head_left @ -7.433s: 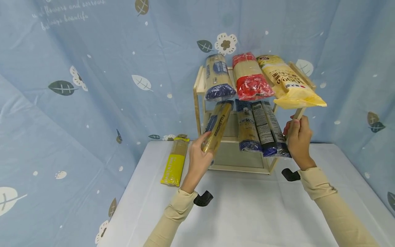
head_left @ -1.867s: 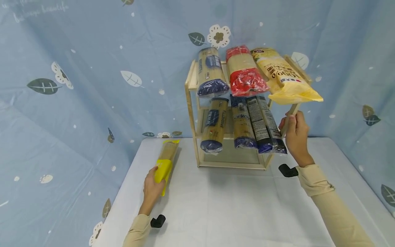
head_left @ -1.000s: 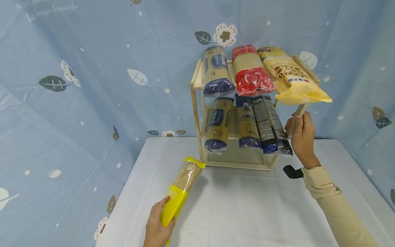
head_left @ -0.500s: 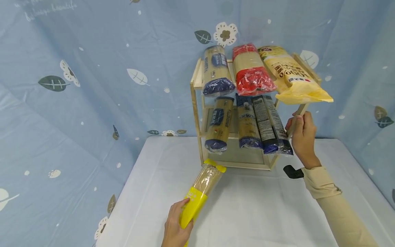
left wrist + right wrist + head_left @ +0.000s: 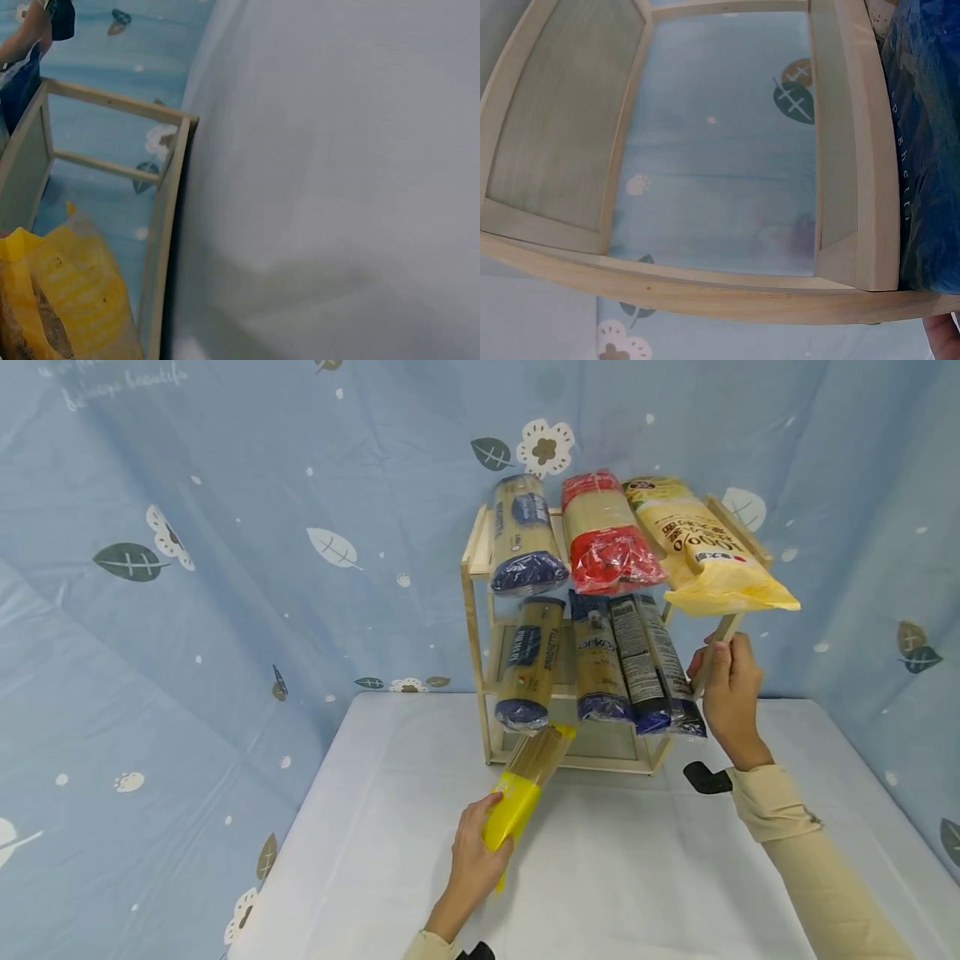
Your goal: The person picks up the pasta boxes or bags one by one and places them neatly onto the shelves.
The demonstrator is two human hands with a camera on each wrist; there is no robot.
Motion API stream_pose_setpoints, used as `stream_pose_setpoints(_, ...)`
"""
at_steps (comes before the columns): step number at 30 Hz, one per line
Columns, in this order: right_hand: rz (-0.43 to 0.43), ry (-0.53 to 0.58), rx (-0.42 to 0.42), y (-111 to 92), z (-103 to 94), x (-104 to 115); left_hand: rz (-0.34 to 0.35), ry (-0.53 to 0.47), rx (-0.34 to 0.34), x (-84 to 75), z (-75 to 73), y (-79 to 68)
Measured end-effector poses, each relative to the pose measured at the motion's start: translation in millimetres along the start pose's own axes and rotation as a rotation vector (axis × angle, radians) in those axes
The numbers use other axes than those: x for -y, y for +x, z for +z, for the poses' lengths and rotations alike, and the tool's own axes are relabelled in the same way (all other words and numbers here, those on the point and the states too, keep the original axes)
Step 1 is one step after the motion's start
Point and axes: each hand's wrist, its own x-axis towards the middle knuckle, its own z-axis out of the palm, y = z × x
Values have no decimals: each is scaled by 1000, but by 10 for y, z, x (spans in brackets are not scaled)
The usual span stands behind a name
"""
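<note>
In the head view my left hand (image 5: 474,856) grips the lower part of a yellow pack of long pasta (image 5: 517,797), thumb on one side and fingers on the other. The pack slants up and right, its far end at the front of the wooden shelf rack's (image 5: 475,647) bottom level, below the middle shelf. The left wrist view shows the yellow pasta pack (image 5: 82,281) near the rack frame (image 5: 154,262). My right hand (image 5: 733,702) holds the rack's right front post; only a bit of that hand (image 5: 943,334) appears in the right wrist view.
On top lie a blue-ended spaghetti pack (image 5: 527,535), a red noodle pack (image 5: 609,539) and a yellow bag (image 5: 701,547). The middle shelf bears a spaghetti pack (image 5: 531,664), a blue-ended pack (image 5: 600,660) and two dark packs (image 5: 640,664); their ends overhang the front. A white-covered table (image 5: 637,868) lies below.
My left hand released the spaghetti pack on the middle shelf, took the yellow pasta pack from the table's left and carried it rightward to the rack's bottom level. The right hand kept its hold.
</note>
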Motion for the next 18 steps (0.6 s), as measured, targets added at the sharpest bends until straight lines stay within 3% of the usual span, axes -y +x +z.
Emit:
stream_pose_setpoints(8,24,-10,12,-35,-2,-288,-63,-8,-32,-34,328,349)
stream_pose_setpoints(18,27,1,6,-35,-5,-304,-99,29,-119,-183,674,782)
